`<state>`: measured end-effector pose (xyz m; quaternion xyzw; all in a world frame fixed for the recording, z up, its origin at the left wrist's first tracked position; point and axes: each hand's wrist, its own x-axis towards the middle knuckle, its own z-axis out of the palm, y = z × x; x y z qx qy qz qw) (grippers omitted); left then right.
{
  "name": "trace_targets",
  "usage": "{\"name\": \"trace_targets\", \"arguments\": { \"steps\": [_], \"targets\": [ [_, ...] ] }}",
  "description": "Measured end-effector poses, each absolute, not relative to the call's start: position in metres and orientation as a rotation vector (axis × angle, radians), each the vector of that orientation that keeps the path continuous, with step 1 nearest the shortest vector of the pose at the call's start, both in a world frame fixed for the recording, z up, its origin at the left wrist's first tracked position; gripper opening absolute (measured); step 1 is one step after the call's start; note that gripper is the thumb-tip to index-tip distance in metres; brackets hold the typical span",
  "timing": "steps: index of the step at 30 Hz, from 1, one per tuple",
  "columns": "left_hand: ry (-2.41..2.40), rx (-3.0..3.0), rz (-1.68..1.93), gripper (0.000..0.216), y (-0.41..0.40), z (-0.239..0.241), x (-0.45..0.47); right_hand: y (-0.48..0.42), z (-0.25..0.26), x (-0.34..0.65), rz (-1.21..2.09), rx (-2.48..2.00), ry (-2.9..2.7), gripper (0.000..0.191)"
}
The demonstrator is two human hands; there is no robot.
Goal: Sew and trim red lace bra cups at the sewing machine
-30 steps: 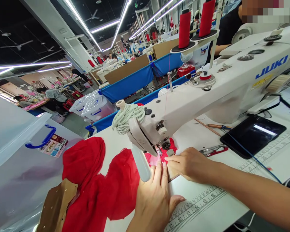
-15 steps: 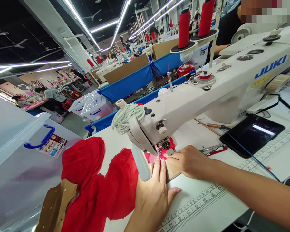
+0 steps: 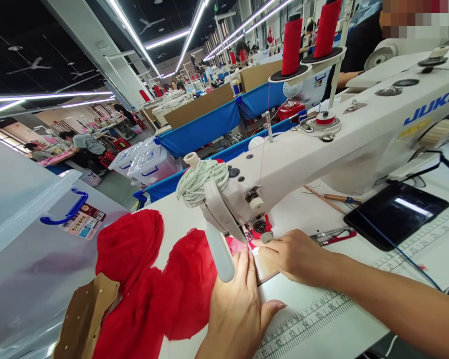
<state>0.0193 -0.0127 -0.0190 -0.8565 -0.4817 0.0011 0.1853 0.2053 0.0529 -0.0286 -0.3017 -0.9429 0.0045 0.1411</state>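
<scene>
Red fabric (image 3: 189, 291) spreads over the table's left side and runs under the needle area of the white sewing machine (image 3: 303, 159). My left hand (image 3: 237, 296) lies flat at the fabric's edge, fingers stretched toward the presser foot and thumb out to the side. Close by on the right, my right hand (image 3: 297, 257) has its fingers pinched together at a small piece of the red fabric beside the needle. The fingertips are partly hidden by the machine head. A bundle of pale green cord (image 3: 203, 182) hangs on the machine's end.
A black phone (image 3: 396, 214) lies right of the machine, near a wood-handled tool (image 3: 342, 198). A translucent plastic bin (image 3: 26, 279) stands at the left, a brown cardboard piece (image 3: 84, 316) beside it. Red thread cones (image 3: 292, 46) rise behind. A ruler scale marks the table's front.
The view has shifted slightly, so the scene sits a little further right. Less red fabric shows beside the needle, near my right fingertips. Both hands stay by the needle.
</scene>
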Motion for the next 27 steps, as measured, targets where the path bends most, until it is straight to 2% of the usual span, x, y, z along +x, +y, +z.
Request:
{"name": "trace_targets", "arguments": {
  "steps": [27],
  "targets": [
    [-1.362,-2.381,-0.063,0.082,-0.0074,-0.0282,0.0191,0.0565,-0.0307,0.2025,-0.026,-0.962,-2.734,0.022]
  ]
}}
